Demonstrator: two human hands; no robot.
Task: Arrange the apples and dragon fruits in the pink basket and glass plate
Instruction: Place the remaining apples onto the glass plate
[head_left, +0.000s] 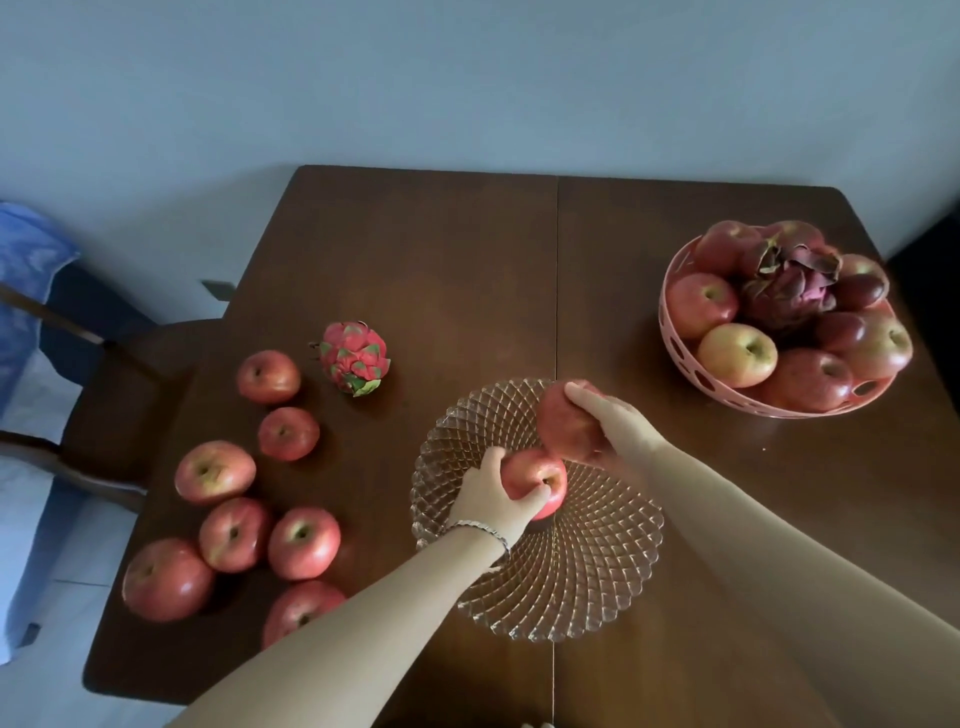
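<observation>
A ribbed glass plate (587, 582) lies at the table's front centre. My left hand (491, 499) grips a red apple (543, 475) over the middle of the plate. My right hand (613, 423) holds a second apple (561, 421) above the plate's far rim. Several loose apples (304, 543) lie on the left of the table, with a pink dragon fruit (354, 357) behind them. The pink basket (675, 343) at the far right holds several apples and a dark dragon fruit (792, 291).
The brown wooden table (447, 260) stands against a pale wall. A dark wooden chair (119, 395) is tucked in at the left edge, beside a blue cloth (26, 280). Bare table shows between plate and basket.
</observation>
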